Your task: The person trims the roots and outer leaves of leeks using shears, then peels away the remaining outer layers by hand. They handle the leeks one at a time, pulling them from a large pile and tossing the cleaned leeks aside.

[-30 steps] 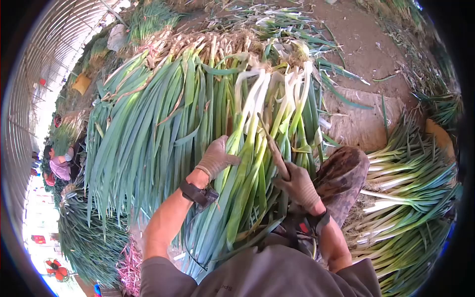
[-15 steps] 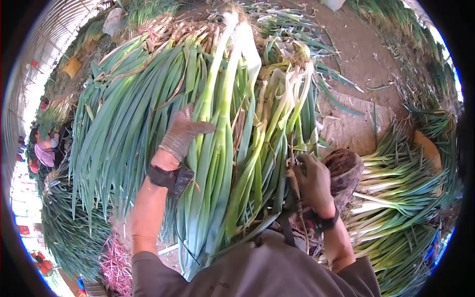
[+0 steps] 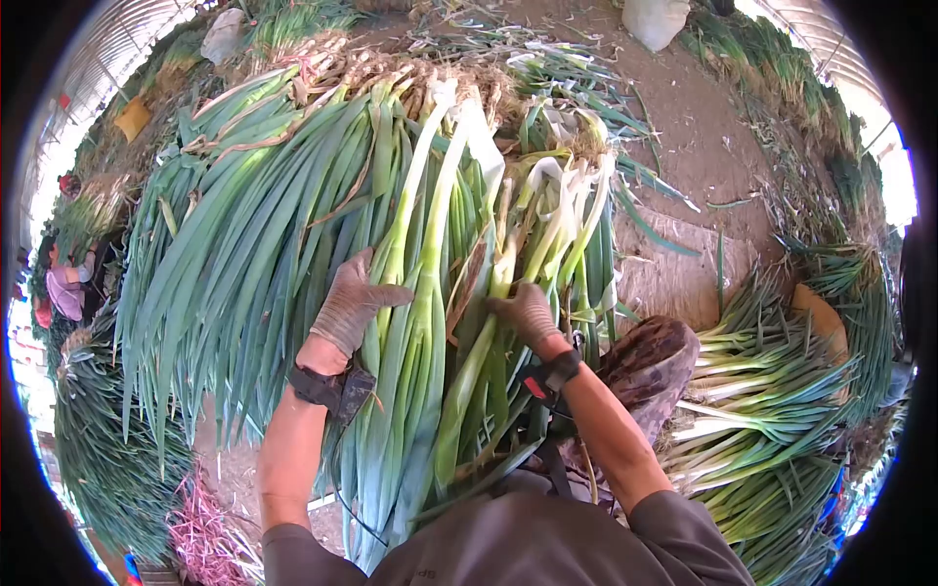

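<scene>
Far left of the hands, a bundle of thin, bright pink strands (image 3: 207,532) lies on the ground; nearer, a broad layer of long, flat, blue-green leaves (image 3: 244,244) spreads beside the left hand (image 3: 354,308). This hand, in a grey-brown ribbed glove, rests with thumb spread against two long, white-shanked, leek-like stalks (image 3: 430,259); whether its fingers grip them cannot be told. To their right, the similarly gloved right hand (image 3: 531,317) appears closed on a pale-green, leek-like stem (image 3: 503,273). The step in hand is judged to be the parting of stalks; the next move calls for a secure hold low on the shanks, without snagging neighbouring leaves. Right of both hands lies a stack of white-and-green stalks (image 3: 752,449). Lettering on the dark grey cloth shirt (image 3: 547,547), below the hands, is illegible; no brand can be read.
</scene>
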Motion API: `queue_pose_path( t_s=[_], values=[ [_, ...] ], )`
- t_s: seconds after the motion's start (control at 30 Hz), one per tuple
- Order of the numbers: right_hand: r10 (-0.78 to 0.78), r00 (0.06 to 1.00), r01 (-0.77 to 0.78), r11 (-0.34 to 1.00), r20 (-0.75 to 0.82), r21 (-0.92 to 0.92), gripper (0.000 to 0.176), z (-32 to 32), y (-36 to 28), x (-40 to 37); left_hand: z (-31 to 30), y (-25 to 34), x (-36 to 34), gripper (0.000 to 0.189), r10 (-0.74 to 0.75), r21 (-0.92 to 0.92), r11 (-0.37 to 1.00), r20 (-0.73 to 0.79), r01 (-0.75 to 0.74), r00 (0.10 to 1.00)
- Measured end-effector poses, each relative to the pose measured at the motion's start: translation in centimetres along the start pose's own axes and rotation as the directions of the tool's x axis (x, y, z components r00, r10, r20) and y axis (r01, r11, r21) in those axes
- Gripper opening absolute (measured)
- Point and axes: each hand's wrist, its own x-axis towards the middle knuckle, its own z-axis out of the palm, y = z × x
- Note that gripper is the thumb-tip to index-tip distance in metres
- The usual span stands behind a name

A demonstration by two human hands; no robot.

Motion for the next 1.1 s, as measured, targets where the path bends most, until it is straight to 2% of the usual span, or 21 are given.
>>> queue_pose_path(
  t_s=[0.03, 0.1, 0.17, 0.2, 0.23, 0.3, 0.37, 0.43, 0.47, 0.53, 0.57, 0.63, 0.67, 0.77, 0.8, 0.9, 0.93, 0.97, 1.03, 1.07, 1.1],
  values=[
    [-0.064, 0.995, 0.060, 0.997, -0.075, -0.043, 0.053, -1.8, -1.6, -0.9, -0.1, 0.3, 0.0, 0.071, 0.017, -0.006, 1.000, -0.003, -0.017, 1.000],
    [-0.083, 0.959, 0.109, 0.991, -0.272, 0.083, 0.050, -5.3, -4.6, -2.7, 0.1, 1.6, -0.1, 0.070, 0.047, -0.030, 0.998, -0.004, -0.047, 0.999],
    [-0.179, 0.881, 0.281, 0.942, -0.438, 0.181, 0.050, -7.9, -5.0, -2.0, 0.7, 4.0, -0.1, 0.070, 0.080, -0.067, 0.995, -0.002, -0.080, 0.997],
    [-0.243, 0.851, 0.346, 0.926, -0.466, 0.149, 0.044, -8.9, -6.2, -2.0, 0.7, 4.5, 0.5, 0.070, 0.139, -0.081, 0.987, 0.025, -0.137, 0.990],
    [-0.231, 0.880, 0.301, 0.947, -0.416, 0.111, 0.043, -9.9, -8.6, -3.4, 1.0, 5.0, 0.9, 0.070, 0.148, -0.079, 0.986, 0.030, -0.145, 0.989],
    [-0.343, 0.900, 0.365, 0.930, -0.270, 0.037, 0.050, -10.3, -8.0, -0.5, 2.2, 6.5, 1.6, 0.070, 0.173, -0.067, 0.983, 0.042, -0.170, 0.984],
    [-0.362, 0.867, 0.375, 0.926, -0.343, -0.031, 0.051, -11.6, -8.5, 0.0, 3.3, 7.4, 2.1, 0.068, 0.179, -0.026, 0.984, 0.032, -0.178, 0.983],
    [-0.316, 0.894, 0.371, 0.920, -0.319, 0.129, 0.053, -12.5, -9.8, -0.4, 4.3, 7.1, 2.9, 0.066, 0.181, 0.015, 0.983, -0.003, -0.181, 0.983],
    [-0.292, 0.909, 0.337, 0.934, -0.297, 0.116, 0.055, -13.2, -9.6, 0.3, 4.4, 7.3, 2.9, 0.064, 0.132, -0.010, 0.991, 0.071, -0.132, 0.989],
    [-0.238, 0.934, 0.270, 0.959, -0.266, 0.089, 0.058, -15.0, -10.6, 1.0, 4.9, 7.4, 3.7, 0.063, 0.118, -0.065, 0.992, 0.106, -0.112, 0.987],
    [-0.221, 0.916, 0.305, 0.926, -0.336, 0.224, 0.061, -15.9, -10.6, 0.8, 5.1, 7.5, 4.1, 0.063, 0.114, -0.096, 0.990, 0.119, -0.103, 0.986],
    [-0.316, 0.833, 0.390, 0.918, -0.454, 0.076, 0.059, -17.4, -10.4, 0.9, 5.5, 8.2, 4.4, 0.062, 0.121, -0.070, 0.991, 0.108, -0.114, 0.987],
    [-0.372, 0.827, 0.392, 0.919, -0.421, -0.041, 0.058, -18.2, -8.8, 3.1, 5.8, 8.8, 4.6, 0.061, 0.135, -0.055, 0.990, 0.105, -0.130, 0.985],
    [-0.280, 0.882, 0.232, 0.958, -0.379, -0.166, 0.058, -21.3, -12.6, 2.4, 6.8, 10.1, 6.3, 0.062, 0.193, -0.122, 0.977, 0.142, -0.177, 0.971],
    [-0.346, 0.832, 0.297, 0.938, -0.433, -0.180, 0.057, -21.4, -13.1, 2.7, 7.4, 10.4, 6.7, 0.062, 0.212, -0.164, 0.969, 0.163, -0.185, 0.964],
    [-0.350, 0.870, 0.384, 0.923, -0.347, 0.032, 0.057, -21.2, -15.0, 4.2, 10.3, 11.2, 7.3, 0.063, 0.228, -0.171, 0.964, 0.133, -0.205, 0.964],
    [-0.329, 0.883, 0.316, 0.944, -0.336, -0.096, 0.057, -21.1, -15.2, 6.0, 11.4, 11.2, 7.2, 0.064, 0.257, -0.168, 0.957, 0.113, -0.236, 0.960],
    [-0.331, 0.882, 0.362, 0.932, -0.336, 0.033, 0.062, -20.6, -14.8, 7.4, 12.2, 11.2, 7.1, 0.065, 0.240, -0.101, 0.968, 0.111, -0.229, 0.965],
    [-0.288, 0.890, 0.383, 0.893, -0.353, 0.236, 0.069, -19.6, -17.1, 4.0, 13.4, 11.0, 6.6, 0.066, 0.202, 0.032, 0.978, 0.094, -0.206, 0.975],
    [-0.355, 0.866, 0.447, 0.865, -0.352, 0.227, 0.073, -19.3, -17.9, 2.7, 14.0, 10.7, 6.2, 0.065, 0.284, -0.019, 0.959, 0.112, -0.283, 0.952],
    [-0.417, 0.839, 0.506, 0.834, -0.350, 0.219, 0.077, -18.9, -18.2, 2.0, 14.2, 10.2, 6.3, 0.062, 0.311, 0.062, 0.946, 0.108, -0.319, 0.944]
  ],
)
